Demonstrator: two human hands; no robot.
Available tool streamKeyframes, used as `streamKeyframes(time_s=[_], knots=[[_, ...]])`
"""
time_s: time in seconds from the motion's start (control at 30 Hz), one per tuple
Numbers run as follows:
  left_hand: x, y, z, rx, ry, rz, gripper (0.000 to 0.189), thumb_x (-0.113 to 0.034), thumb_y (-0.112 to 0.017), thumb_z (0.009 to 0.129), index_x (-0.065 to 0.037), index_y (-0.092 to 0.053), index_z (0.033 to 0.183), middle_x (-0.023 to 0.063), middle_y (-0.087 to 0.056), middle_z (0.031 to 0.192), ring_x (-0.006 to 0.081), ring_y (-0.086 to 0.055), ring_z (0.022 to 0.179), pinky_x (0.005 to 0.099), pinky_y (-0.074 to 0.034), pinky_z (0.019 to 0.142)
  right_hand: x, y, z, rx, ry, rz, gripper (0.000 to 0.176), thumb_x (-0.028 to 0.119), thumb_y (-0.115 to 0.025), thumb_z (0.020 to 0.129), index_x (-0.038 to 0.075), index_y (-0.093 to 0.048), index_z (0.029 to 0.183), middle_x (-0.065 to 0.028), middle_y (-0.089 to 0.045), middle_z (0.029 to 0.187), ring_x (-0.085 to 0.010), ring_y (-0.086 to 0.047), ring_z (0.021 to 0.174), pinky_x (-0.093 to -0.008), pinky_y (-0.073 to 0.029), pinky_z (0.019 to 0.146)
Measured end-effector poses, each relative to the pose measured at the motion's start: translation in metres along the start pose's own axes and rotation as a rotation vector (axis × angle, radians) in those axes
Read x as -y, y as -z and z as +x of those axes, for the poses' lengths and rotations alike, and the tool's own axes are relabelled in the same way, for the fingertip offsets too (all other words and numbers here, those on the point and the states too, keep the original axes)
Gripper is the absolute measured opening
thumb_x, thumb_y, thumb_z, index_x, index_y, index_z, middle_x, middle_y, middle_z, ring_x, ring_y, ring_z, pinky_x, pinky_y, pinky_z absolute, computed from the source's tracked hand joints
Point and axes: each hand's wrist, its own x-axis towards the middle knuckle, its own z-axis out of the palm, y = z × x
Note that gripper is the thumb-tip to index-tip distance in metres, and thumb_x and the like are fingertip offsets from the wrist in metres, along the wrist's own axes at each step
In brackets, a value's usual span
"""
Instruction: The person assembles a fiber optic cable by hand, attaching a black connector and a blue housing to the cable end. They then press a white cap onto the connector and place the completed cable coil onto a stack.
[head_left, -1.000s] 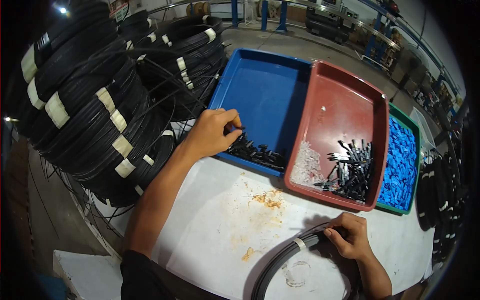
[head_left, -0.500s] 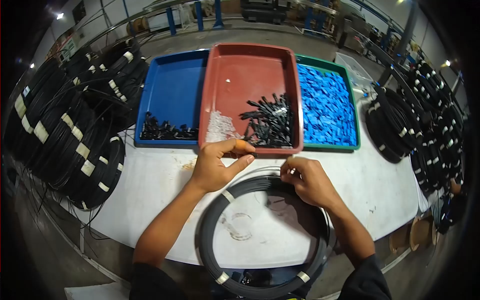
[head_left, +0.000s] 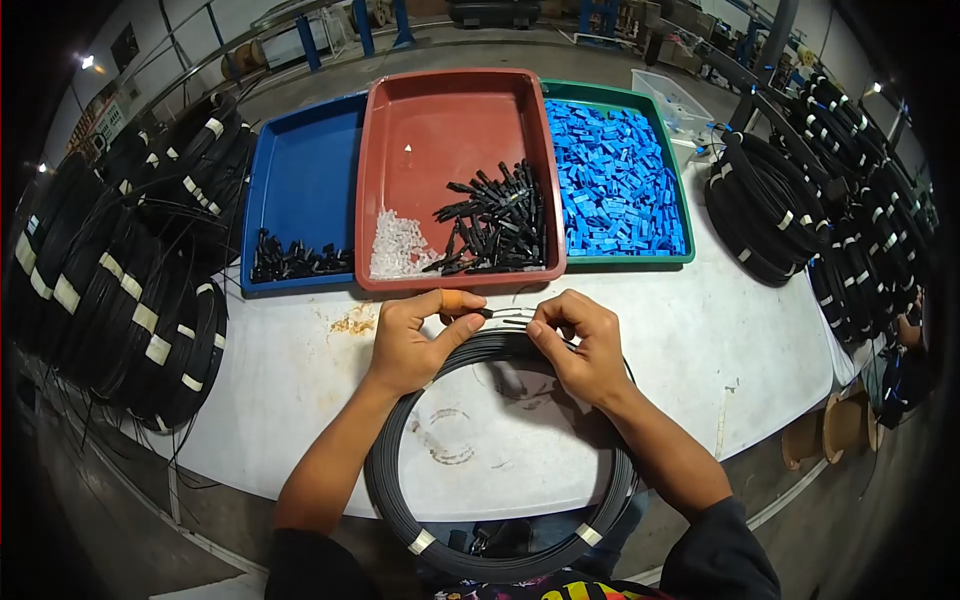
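Note:
A coil of thin black cable (head_left: 385, 440), bound with white tape, lies at the table's front edge and reaches past it. Above its far side, my left hand (head_left: 415, 335) pinches a small black connector piece (head_left: 486, 313) between thumb and index finger; an orange wrap covers part of that finger. Facing it, my right hand (head_left: 580, 345) holds a thin cable end (head_left: 515, 322) in a pinch. Thin strands show between the two hands. Whether cable and connector touch is too small to tell.
Beyond the hands stand a red tray (head_left: 460, 283) with black and clear parts, a blue tray (head_left: 300, 284) with black parts, and a green tray (head_left: 672, 258) of blue pieces. Taped cable coils pile up at left (head_left: 110, 300) and right (head_left: 765, 205).
The view has shifted, so the trays appear further left. My hands are closer together, and the connector and cable end show more plainly between them.

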Motion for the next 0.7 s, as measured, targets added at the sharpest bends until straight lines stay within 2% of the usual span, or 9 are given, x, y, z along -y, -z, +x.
streamKeyframes(time_s=[0.1, 0.17, 0.2, 0.37, 0.5, 0.6, 0.67, 0.7], knots=[[-0.001, 0.000, 0.001, 0.020, -0.061, 0.026, 0.020, -0.010, -0.081, 0.086, 0.000, -0.078, 0.103, 0.0074, -0.078, 0.090, 0.0118, -0.065, 0.076, 0.0270, -0.052, 0.073, 0.003, -0.001, 0.001, 0.020, 0.024, -0.026, 0.010, 0.007, -0.072, 0.088, -0.001, -0.066, 0.087, -0.0122, -0.065, 0.077, -0.0230, -0.061, 0.065, -0.0348, -0.047, 0.061], [-0.008, 0.003, 0.000, 0.138, -0.015, 0.096, 0.018, -0.006, -0.080, 0.087, 0.003, -0.076, 0.102, 0.0095, -0.077, 0.096, 0.0139, -0.070, 0.089, 0.0276, -0.053, 0.083, 0.004, -0.002, 0.000, 0.030, 0.040, -0.040, 0.009, 0.006, -0.072, 0.087, -0.001, -0.066, 0.087, -0.0122, -0.064, 0.077, -0.0234, -0.061, 0.065, -0.0344, -0.047, 0.060], [-0.008, 0.003, 0.000, 0.140, -0.011, 0.096, 0.018, -0.006, -0.080, 0.087, 0.003, -0.076, 0.102, 0.0095, -0.077, 0.096, 0.0139, -0.070, 0.089, 0.0276, -0.053, 0.083, 0.003, -0.002, 0.000, 0.029, 0.049, -0.043, 0.009, 0.005, -0.072, 0.087, -0.001, -0.066, 0.087, -0.0122, -0.064, 0.077, -0.0238, -0.061, 0.065, -0.0343, -0.047, 0.060], [-0.007, 0.002, 0.000, 0.095, -0.060, 0.099, 0.020, -0.007, -0.083, 0.083, -0.001, -0.078, 0.101, 0.0081, -0.077, 0.090, 0.0127, -0.070, 0.080, 0.0263, -0.053, 0.074, 0.006, -0.001, 0.000, 0.040, 0.030, -0.072, 0.008, 0.005, -0.072, 0.087, -0.002, -0.066, 0.087, -0.0122, -0.064, 0.077, -0.0234, -0.061, 0.065, -0.0342, -0.047, 0.060], [-0.007, 0.004, 0.001, 0.078, -0.142, 0.113, 0.019, -0.008, -0.083, 0.082, -0.001, -0.077, 0.098, 0.0100, -0.077, 0.088, 0.0160, -0.071, 0.073, 0.0288, -0.055, 0.067, 0.001, -0.003, -0.002, 0.057, -0.019, -0.065, 0.009, 0.005, -0.073, 0.087, -0.001, -0.067, 0.086, -0.0112, -0.064, 0.076, -0.0209, -0.060, 0.065, -0.0327, -0.046, 0.060], [-0.008, 0.033, 0.003, 0.042, -0.203, 0.168, 0.016, -0.008, -0.082, 0.082, -0.001, -0.076, 0.095, 0.0103, -0.077, 0.086, 0.0181, -0.071, 0.072, 0.0306, -0.055, 0.066, -0.003, -0.003, -0.005, 0.088, -0.030, -0.047, 0.009, 0.005, -0.073, 0.087, -0.001, -0.067, 0.086, -0.0102, -0.064, 0.075, -0.0191, -0.058, 0.063, -0.0311, -0.045, 0.059], [-0.010, 0.070, 0.006, 0.030, -0.226, 0.367, 0.016, -0.008, -0.082, 0.081, -0.003, -0.077, 0.095, 0.0103, -0.076, 0.084, 0.0199, -0.072, 0.072, 0.0329, -0.056, 0.066, 0.000, -0.002, -0.005, 0.117, -0.085, -0.081, 0.009, 0.005, -0.073, 0.086, -0.001, -0.067, 0.085, -0.0096, -0.063, 0.074, -0.0180, -0.057, 0.062, -0.0301, -0.044, 0.060], [-0.003, 0.092, 0.009, -0.006, -0.243, 0.421, 0.015, -0.005, -0.083, 0.079, -0.003, -0.078, 0.093, 0.0114, -0.077, 0.085, 0.0232, -0.072, 0.075, 0.0329, -0.054, 0.070, 0.002, -0.001, -0.004, 0.128, -0.075, -0.074, 0.009, 0.005, -0.073, 0.086, -0.001, -0.067, 0.085, -0.0096, -0.063, 0.074, -0.0180, -0.057, 0.062, -0.0301, -0.044, 0.060]])
